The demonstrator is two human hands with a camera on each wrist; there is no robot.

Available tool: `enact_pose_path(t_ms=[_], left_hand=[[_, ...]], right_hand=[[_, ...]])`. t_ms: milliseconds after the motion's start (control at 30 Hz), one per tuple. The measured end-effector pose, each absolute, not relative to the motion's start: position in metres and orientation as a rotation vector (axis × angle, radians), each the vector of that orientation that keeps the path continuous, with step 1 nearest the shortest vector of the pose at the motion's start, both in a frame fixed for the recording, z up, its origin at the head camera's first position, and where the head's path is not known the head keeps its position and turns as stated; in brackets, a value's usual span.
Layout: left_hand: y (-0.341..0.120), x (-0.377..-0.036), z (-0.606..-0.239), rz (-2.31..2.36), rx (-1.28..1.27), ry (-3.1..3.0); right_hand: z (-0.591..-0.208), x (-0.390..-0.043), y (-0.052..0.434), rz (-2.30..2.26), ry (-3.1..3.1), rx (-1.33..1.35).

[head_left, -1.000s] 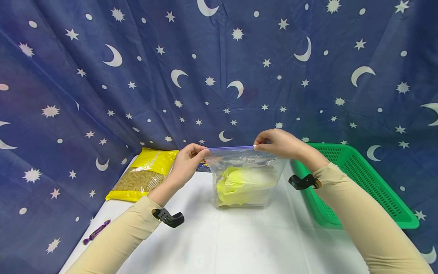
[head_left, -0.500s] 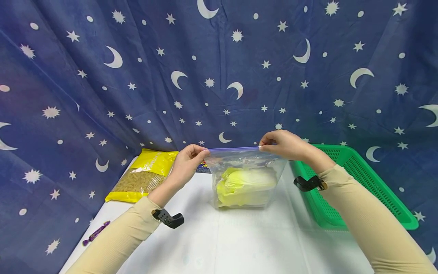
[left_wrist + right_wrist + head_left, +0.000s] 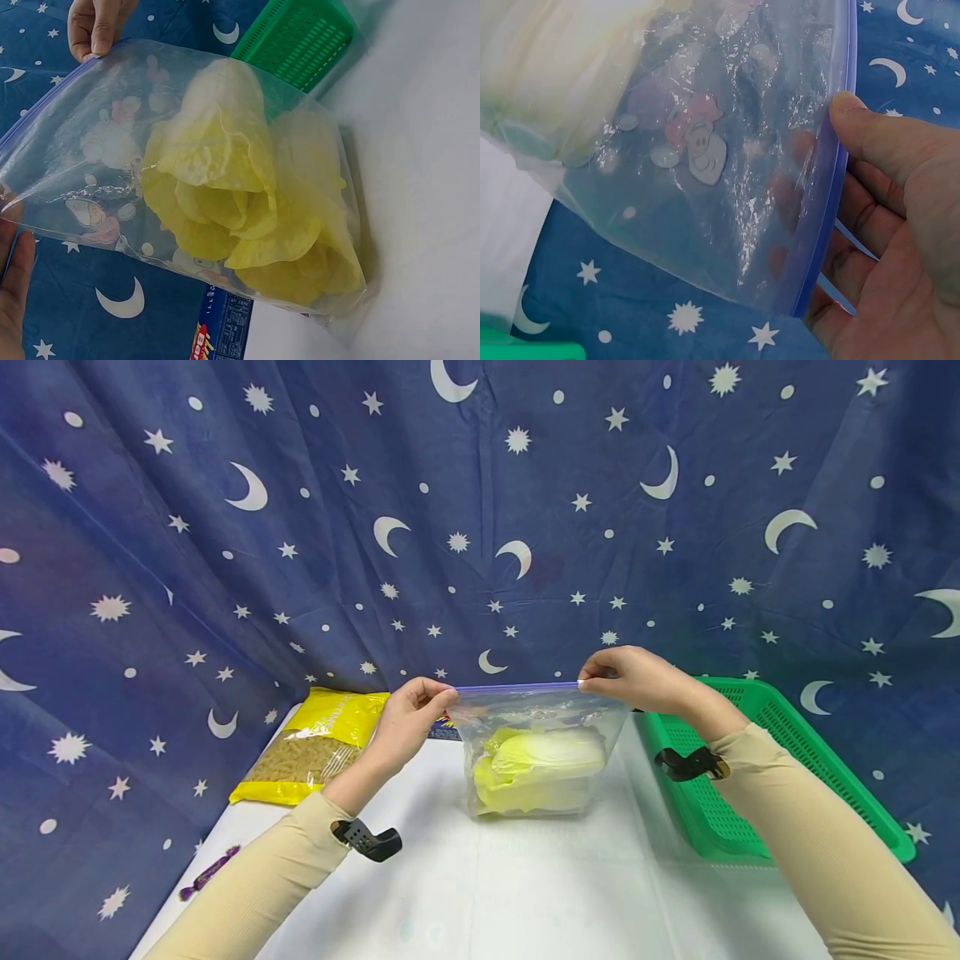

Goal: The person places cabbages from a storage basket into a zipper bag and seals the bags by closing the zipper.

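Fingers of both hands pinch the zip bag's (image 3: 536, 747) seal ends; bag upright, seal running left-right.

We seem to be at a makeshift recording booth rather than a lived-in kitchen. A dark blue cloth printed with white moons and stars (image 3: 480, 527) hangs as a backdrop behind the table and wraps round both its sides, hiding whatever room lies beyond. The tabletop (image 3: 525, 893) is covered in plain white. Only a few groceries and props sit on it: a yellow bag of pasta (image 3: 315, 743) near the far left corner and a green plastic basket (image 3: 780, 760) along the right edge (nothing like cupboards or appliances shows).
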State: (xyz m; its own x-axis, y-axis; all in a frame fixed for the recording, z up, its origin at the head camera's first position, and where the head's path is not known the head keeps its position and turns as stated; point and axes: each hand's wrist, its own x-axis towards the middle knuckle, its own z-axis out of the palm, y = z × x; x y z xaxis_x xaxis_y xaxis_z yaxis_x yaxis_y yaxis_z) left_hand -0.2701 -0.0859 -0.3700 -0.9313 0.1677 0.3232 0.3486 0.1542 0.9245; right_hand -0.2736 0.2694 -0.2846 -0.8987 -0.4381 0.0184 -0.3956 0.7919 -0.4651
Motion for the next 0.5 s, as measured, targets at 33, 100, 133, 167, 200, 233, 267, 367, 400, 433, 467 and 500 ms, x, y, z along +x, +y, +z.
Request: enact_pose_path(t_ms=[33, 100, 133, 167, 200, 233, 267, 367, 400, 433, 467, 500], left_hand=[[-0.0860, -0.2700, -0.3702, -1.886, -0.511, -2.272], [-0.0861, -0.2700, -0.3704, -1.883, -0.509, -2.274], [-0.0861, -0.2699, -0.3704, -1.882, -0.508, -2.273], [-0.0862, -0.2699, -0.3706, -1.882, -0.508, -2.273], [-0.0862, -0.2698, -0.3706, -1.881, -0.508, -2.273], [-0.0862, -0.2700, -0.3707, -1.882, -0.509, -2.272], [-0.0862, -0.2698, -0.3705, -1.881, -0.509, -2.272], [-0.0861, -0.2696, -0.3705, -1.887, -0.511, -2.268], [-0.0862, -0.2696, -0.3705, -1.888, -0.511, -2.267], [-0.0863, -0.2698, -0.3707, -1.891, -0.511, -2.266], [-0.0863, -0.2696, -0.3705, -1.892, -0.512, -2.266], [-0.0864, -0.2696, -0.3706, -1.894, -0.512, -2.264]], right_hand=[[-0.2846, -0.2733, 0.2700, -0.719, 2.890, -0.671], [-0.2846, -0.2727, 0.2711, -0.722, 2.889, -0.667], [-0.2846, -0.2725, 0.2717, -0.724, 2.889, -0.666], [-0.2846, -0.2723, 0.2721, -0.726, 2.889, -0.665], [-0.2845, -0.2721, 0.2727, -0.727, 2.889, -0.663], [-0.2844, -0.2719, 0.2733, -0.727, 2.890, -0.660], [-0.2843, -0.2718, 0.2739, -0.727, 2.890, -0.658], [-0.2840, -0.2712, 0.2757, -0.728, 2.891, -0.656], [-0.2838, -0.2709, 0.2764, -0.727, 2.893, -0.655], [-0.2836, -0.2706, 0.2770, -0.727, 2.894, -0.656], [-0.2835, -0.2704, 0.2777, -0.726, 2.895, -0.658], [-0.2833, -0.2702, 0.2783, -0.727, 2.896, -0.659]])
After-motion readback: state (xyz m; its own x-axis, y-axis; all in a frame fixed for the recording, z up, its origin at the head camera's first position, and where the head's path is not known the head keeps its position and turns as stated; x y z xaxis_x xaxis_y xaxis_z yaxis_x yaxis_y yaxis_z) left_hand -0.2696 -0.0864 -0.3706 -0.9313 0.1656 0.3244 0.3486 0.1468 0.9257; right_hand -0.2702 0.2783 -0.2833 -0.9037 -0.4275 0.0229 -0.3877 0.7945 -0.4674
